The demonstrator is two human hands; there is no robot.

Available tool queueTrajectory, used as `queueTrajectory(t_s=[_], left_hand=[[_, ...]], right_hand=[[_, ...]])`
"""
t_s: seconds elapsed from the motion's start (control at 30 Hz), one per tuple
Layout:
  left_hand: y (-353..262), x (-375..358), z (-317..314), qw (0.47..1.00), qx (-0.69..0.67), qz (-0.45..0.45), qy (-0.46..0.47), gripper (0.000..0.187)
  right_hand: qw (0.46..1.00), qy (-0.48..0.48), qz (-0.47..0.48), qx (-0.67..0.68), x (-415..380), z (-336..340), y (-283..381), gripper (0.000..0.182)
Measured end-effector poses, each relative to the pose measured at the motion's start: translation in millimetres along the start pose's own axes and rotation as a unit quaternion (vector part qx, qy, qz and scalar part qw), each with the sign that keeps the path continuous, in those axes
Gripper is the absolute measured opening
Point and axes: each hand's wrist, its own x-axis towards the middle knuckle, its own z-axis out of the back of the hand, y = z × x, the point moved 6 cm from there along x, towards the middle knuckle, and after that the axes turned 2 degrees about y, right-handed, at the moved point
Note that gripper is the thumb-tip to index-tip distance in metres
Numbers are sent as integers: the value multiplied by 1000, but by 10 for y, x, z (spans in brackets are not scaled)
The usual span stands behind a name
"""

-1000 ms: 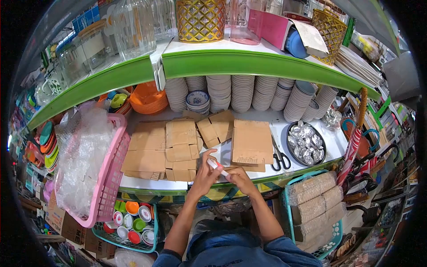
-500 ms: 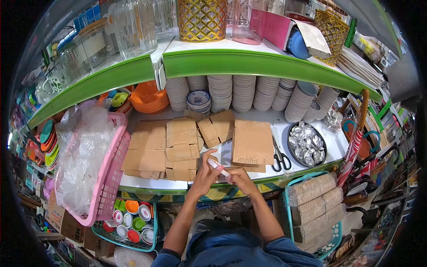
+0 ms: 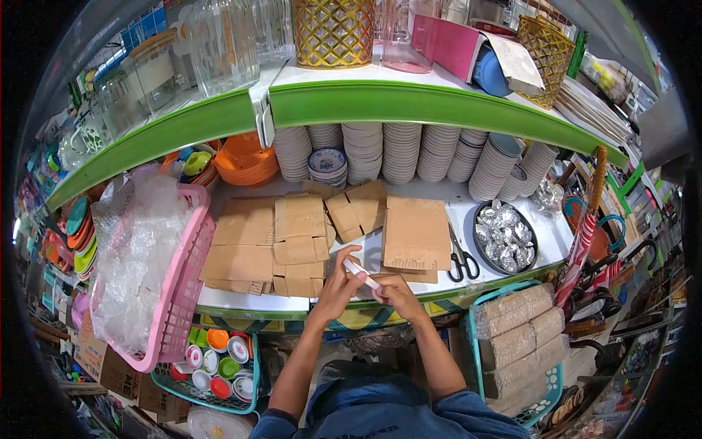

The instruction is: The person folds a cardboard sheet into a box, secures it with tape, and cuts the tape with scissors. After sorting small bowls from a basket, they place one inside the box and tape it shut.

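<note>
A slim white stick-like object (image 3: pixel 363 277) lies slantwise between my two hands, above the front edge of the shelf. My left hand (image 3: pixel 338 287) grips its upper end, with the thumb laid over it and the index finger raised. On its lower end, the fingers of my right hand (image 3: pixel 399 297) are pinched closed. Just beyond my hands are flat brown cardboard pieces (image 3: pixel 238 238) on the left and a cardboard stack (image 3: pixel 417 233) on the right. Black-handled scissors (image 3: pixel 463 265) rest beside that stack.
A round black tray (image 3: pixel 477 249) holds silver foil-like pieces. Stacked bowls (image 3: pixel 401 154) line the back under a green-edged shelf (image 3: pixel 439 102) of glassware. A pink basket (image 3: pixel 191 252) with bubble wrap stands left. Below are teal baskets, one with wrapped bundles (image 3: pixel 523 333), another with colourful lids (image 3: pixel 219 366).
The white object has turned a little in my fingers, and its pink marking shows less. My left thumb has shifted along it. Both hands stay in about the same place.
</note>
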Motion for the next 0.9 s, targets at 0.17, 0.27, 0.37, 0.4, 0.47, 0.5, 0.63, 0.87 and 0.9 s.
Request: queueTrajectory(t_s=[0.17, 0.27, 0.37, 0.4, 0.47, 0.5, 0.63, 0.87, 0.9], left_hand=[[55, 9, -7, 993, -116, 29, 21, 55], [62, -14, -27, 999, -37, 7, 19, 52], [-66, -12, -43, 991, 92, -97, -12, 52], [-45, -7, -29, 993, 90, -68, -16, 56], [-35, -5, -8, 995, 88, -40, -20, 60], [0, -8, -3, 1000, 5, -8, -8, 60], [133, 13, 2, 992, -117, 26, 38, 60], [-14, 20, -17, 992, 79, -87, -36, 58], [23, 27, 1, 999, 9, -37, -19, 58]], right_hand=[[999, -6, 15, -31, -2, -3, 34, 24], [998, -30, 30, -47, -3, -2, -42, 22], [998, -43, 34, -43, 3, 0, -23, 22], [998, -35, 27, -34, 6, -3, -21, 23], [999, -16, 3, -33, 10, 20, -56, 24], [999, 2, -23, -32, 14, 7, -68, 25], [999, 6, 21, -27, 8, -54, 78, 25], [999, -9, 15, -46, -4, 26, -69, 23], [1000, 0, -16, -22, 3, 12, -75, 23]])
